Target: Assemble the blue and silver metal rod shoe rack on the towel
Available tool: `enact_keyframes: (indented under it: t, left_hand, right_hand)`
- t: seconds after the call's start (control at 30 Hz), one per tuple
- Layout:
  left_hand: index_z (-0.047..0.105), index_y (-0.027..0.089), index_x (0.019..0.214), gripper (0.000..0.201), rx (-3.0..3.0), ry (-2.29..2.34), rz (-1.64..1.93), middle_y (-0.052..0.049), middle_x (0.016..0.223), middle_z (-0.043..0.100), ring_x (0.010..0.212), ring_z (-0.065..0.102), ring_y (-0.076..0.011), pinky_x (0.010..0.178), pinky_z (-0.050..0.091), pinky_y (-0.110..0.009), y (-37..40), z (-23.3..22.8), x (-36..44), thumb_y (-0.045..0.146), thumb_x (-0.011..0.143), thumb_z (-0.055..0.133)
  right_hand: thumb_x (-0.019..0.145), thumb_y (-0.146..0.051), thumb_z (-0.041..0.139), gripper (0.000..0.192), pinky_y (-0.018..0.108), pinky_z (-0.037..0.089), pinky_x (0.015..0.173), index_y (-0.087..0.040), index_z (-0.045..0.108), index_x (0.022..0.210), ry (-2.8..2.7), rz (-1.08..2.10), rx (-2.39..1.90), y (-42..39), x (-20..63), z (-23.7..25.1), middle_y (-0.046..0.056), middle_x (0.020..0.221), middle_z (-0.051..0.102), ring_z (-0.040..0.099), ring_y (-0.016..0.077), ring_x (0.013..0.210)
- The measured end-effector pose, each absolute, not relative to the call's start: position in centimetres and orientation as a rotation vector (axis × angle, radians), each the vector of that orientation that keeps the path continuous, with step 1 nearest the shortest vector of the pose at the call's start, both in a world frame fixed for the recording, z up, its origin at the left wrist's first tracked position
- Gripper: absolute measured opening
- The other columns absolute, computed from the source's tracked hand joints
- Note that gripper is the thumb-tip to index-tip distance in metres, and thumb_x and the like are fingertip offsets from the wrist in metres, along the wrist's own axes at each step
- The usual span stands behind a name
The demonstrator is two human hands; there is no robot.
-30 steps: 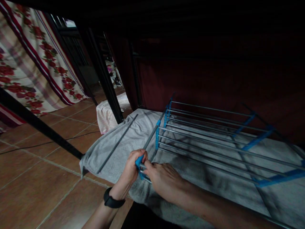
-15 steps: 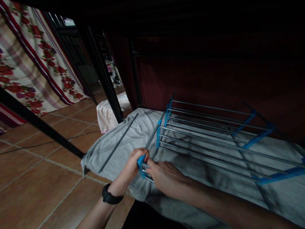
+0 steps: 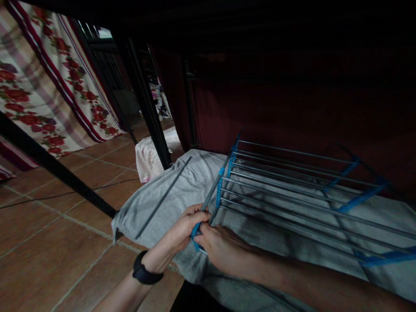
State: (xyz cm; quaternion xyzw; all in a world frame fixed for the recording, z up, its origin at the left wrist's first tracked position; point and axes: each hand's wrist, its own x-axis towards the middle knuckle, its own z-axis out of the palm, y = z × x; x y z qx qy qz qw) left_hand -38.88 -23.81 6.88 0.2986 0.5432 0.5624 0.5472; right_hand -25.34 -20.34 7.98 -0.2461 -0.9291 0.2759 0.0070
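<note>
A rack of thin grey metal rods (image 3: 292,209) joined by blue plastic end pieces (image 3: 219,193) lies on a grey blanket (image 3: 201,173). My left hand (image 3: 191,221) is wrapped around the grey side tube of this rack, just above its nearest blue end piece (image 3: 196,240). Close against it, my right hand (image 3: 221,245) is closed at the same corner, gripping the rods where they meet the blue piece. Its fingertips are partly hidden. One loose grey tube (image 3: 164,197) rests on the blanket, left of my hands.
A black metal post (image 3: 152,108) and a slanting black bar (image 3: 61,169) stand at the left. Dark red panelling (image 3: 276,108) rises behind the rack. Floral fabric (image 3: 48,86) hangs over the tiled floor (image 3: 65,242), where a black cable (image 3: 74,192) runs.
My left hand has shifted slightly up the side tube from the blue corner piece. The right hand stays at that corner. The whole view has moved a little.
</note>
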Motion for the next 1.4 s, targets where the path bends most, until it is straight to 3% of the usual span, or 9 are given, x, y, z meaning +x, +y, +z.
enact_keyframes:
  t: [0.17, 0.3, 0.7, 0.93, 1.13, 1.3, 1.4]
  left_hand:
    - [0.055, 0.016, 0.06, 0.019, 0.711, 1.278, 1.308, 0.005, 0.053, 0.044, 0.05, 0.036, -0.0071, 0.047, 0.028, -0.019, -23.8, 6.4, -39.1, 0.027, 0.059, 0.069]
    - [0.054, 0.016, 0.06, 0.017, 0.73, 1.281, 1.292, 0.005, 0.054, 0.042, 0.05, 0.035, -0.0072, 0.047, 0.028, -0.019, -23.8, 6.1, -39.1, 0.026, 0.059, 0.067]
    - [0.054, 0.016, 0.062, 0.015, 0.749, 1.217, 1.297, 0.005, 0.055, 0.042, 0.051, 0.034, -0.007, 0.047, 0.027, -0.019, -23.8, 5.7, -39.0, 0.024, 0.06, 0.066]
    - [0.055, 0.015, 0.06, 0.013, 0.766, 1.234, 1.308, 0.005, 0.054, 0.044, 0.048, 0.034, -0.006, 0.045, 0.026, -0.019, -23.7, 5.9, -38.9, 0.023, 0.058, 0.066]
    - [0.056, 0.015, 0.058, 0.013, 0.761, 1.299, 1.354, 0.005, 0.054, 0.047, 0.049, 0.038, -0.0063, 0.047, 0.03, -0.019, -23.3, 6.1, -38.7, 0.021, 0.056, 0.067]
    - [0.06, 0.019, 0.058, 0.018, 0.889, 1.495, 1.434, 0.002, 0.059, 0.057, 0.058, 0.052, -0.0127, 0.054, 0.043, -0.023, -24.1, 5.5, -39.3, 0.032, 0.057, 0.071]
    - [0.065, 0.028, 0.065, 0.014, 1.302, 1.758, 1.458, 0.003, 0.07, 0.068, 0.071, 0.063, -0.0221, 0.065, 0.054, -0.036, -24.8, 4.8, -40.1, 0.042, 0.063, 0.064]
  right_hand:
    - [0.098, -0.037, 0.041, 0.027, 0.028, 0.043, 0.061, -0.017, 0.059, 0.104, -2.922, 0.952, -0.75, -20.2, -25.2, 8.0, 0.012, 0.098, 0.072, 0.069, 0.0234, 0.086]
    - [0.098, -0.032, 0.042, 0.028, 0.029, 0.043, 0.06, -0.015, 0.059, 0.113, -3.008, 0.85, -0.873, -20.6, -25.0, 8.8, 0.012, 0.093, 0.073, 0.07, 0.0248, 0.082]
    - [0.099, -0.033, 0.04, 0.024, 0.027, 0.043, 0.054, -0.016, 0.057, 0.103, -2.996, 0.792, -0.676, -20.5, -24.6, 8.0, 0.01, 0.086, 0.072, 0.07, 0.0225, 0.074]
    - [0.098, -0.02, 0.039, 0.025, 0.034, 0.051, 0.06, -0.011, 0.05, 0.118, -3.043, 0.352, -0.672, -21.6, -24.4, 8.0, 0.014, 0.085, 0.071, 0.07, 0.0267, 0.069]
    - [0.101, -0.028, 0.033, 0.028, 0.034, 0.052, 0.061, -0.012, 0.053, 0.113, -2.937, 0.317, -0.701, -21.6, -24.4, 7.7, 0.013, 0.083, 0.071, 0.07, 0.0252, 0.07]
    - [0.099, -0.024, 0.038, 0.03, 0.033, 0.051, 0.054, -0.004, 0.049, 0.119, -2.859, 0.197, -0.666, -22.5, -24.4, 7.6, 0.013, 0.084, 0.07, 0.068, 0.0227, 0.067]
    - [0.094, -0.014, 0.037, 0.025, 0.03, 0.049, 0.05, -0.002, 0.051, 0.112, -2.714, 0.07, -0.684, -23.1, -24.6, 7.3, 0.013, 0.089, 0.067, 0.066, 0.02, 0.07]
